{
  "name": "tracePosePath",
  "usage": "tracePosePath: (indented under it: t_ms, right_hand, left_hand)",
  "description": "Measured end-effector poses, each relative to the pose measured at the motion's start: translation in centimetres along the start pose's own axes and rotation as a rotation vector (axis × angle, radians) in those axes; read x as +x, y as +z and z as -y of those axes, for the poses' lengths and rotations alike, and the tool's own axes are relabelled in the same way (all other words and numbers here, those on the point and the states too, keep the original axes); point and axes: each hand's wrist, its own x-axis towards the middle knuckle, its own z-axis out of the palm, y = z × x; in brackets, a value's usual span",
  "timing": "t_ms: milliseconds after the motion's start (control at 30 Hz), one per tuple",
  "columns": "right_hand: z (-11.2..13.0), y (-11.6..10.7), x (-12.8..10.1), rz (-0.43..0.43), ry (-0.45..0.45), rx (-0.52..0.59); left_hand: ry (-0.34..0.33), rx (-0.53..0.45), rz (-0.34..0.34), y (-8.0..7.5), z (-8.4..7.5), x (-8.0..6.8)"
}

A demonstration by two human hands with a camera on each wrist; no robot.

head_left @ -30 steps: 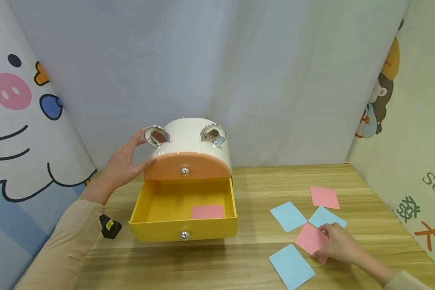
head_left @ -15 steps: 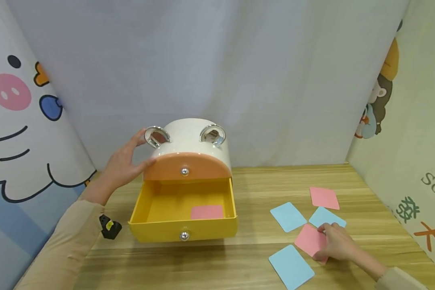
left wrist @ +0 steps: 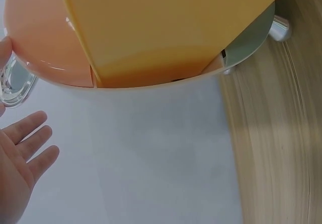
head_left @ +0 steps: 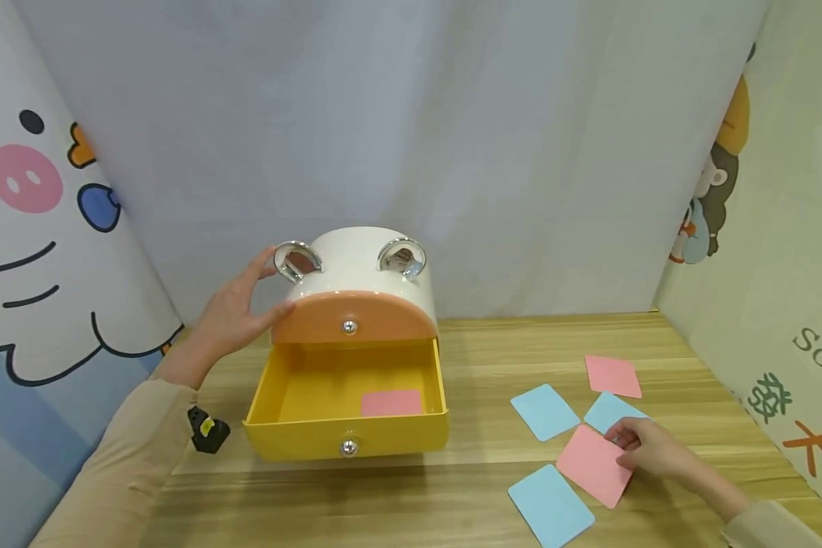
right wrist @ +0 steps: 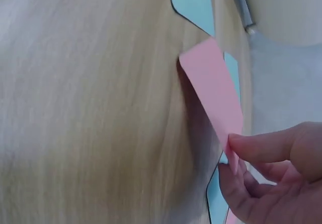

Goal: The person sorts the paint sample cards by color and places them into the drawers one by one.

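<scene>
My right hand pinches a pink square card by its right edge, thumb on top. In the right wrist view that card is tilted, with a shadow under its raised side. My left hand rests against the left side of a white-topped drawer box, thumb by the orange upper drawer front, fingers near the silver ear. The left wrist view shows the other fingers spread and straight. The yellow lower drawer is pulled out; a pink card lies inside it.
Blue cards lie around the held card, one in front and one partly behind the right hand. Another pink card lies farther back. A small black object sits beside the left sleeve. Patterned walls flank the wooden table.
My right thumb has moved onto the card's top and the card's near right edge has come up off the table. The left hand and the drawer box stay put.
</scene>
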Motion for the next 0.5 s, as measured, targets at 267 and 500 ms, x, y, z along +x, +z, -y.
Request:
tracePosePath:
  t_ms: [267,500]
  right_hand:
    - [0.2,-1.6,-0.3,0.136,0.068,0.237]
    - [2.2,-3.1,0.3,0.178,0.061,0.295]
  left_hand:
    - [0.000,0.001,0.010,0.0,0.1,0.0]
    - [-0.006,-0.001,0.014,0.0,0.1,0.0]
